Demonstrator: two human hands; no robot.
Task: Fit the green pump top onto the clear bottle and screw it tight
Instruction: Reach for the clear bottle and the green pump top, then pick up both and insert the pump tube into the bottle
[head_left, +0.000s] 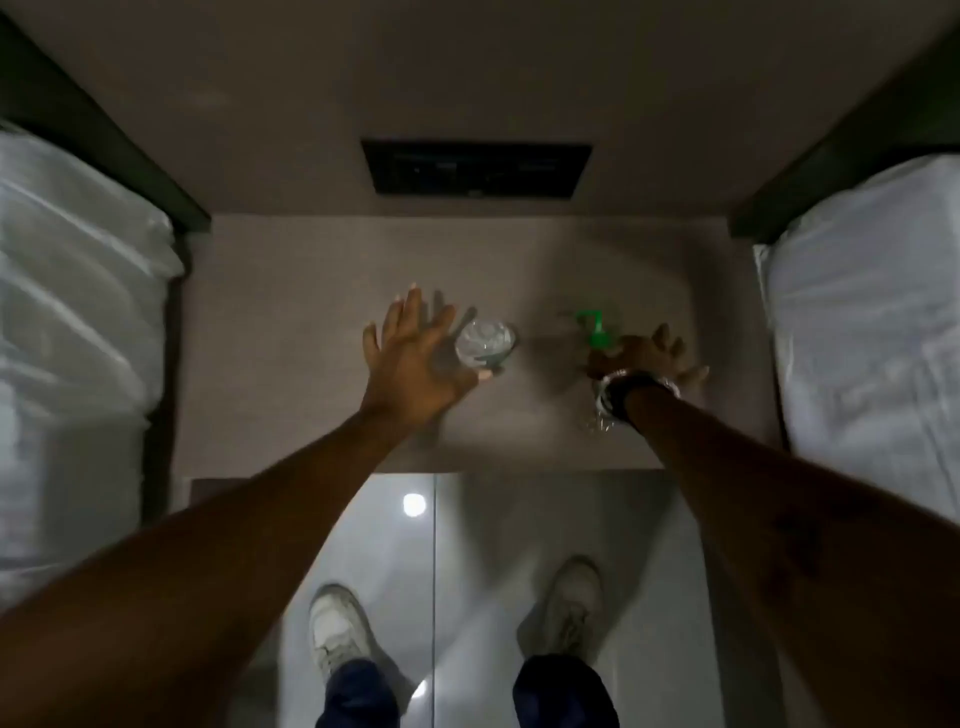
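The clear bottle stands upright on the bench, seen from above so that you look down at its mouth and rounded shoulders, a little left of the bench's middle. The green pump top lies on the bench at about 3 o'clock from the bottle, well apart from it, its nozzle end pointing toward 11 o'clock.

Your left hand is at the bottle's 9 o'clock side with the palm down and the fingers spread wide toward 12 o'clock. The thumb tip sits just below the bottle at its 6 o'clock edge; whether it touches the plastic cannot be told. The grip is wide and closes on nothing.

Your right hand is just beside the pump top at its 5 o'clock side, fingers splayed and pointing away from you. Motion blur hides the fingertips, so you cannot tell if they touch the green collar, but the grip looks wide rather than closed. A dark band with a shiny bracelet circles that wrist.

Beyond the bottle, at 12 o'clock on the wall, is a dark rectangular panel. White bedding flanks the bench at 9 o'clock and 3 o'clock. At 6 o'clock, your two light shoes stand on a glossy floor.
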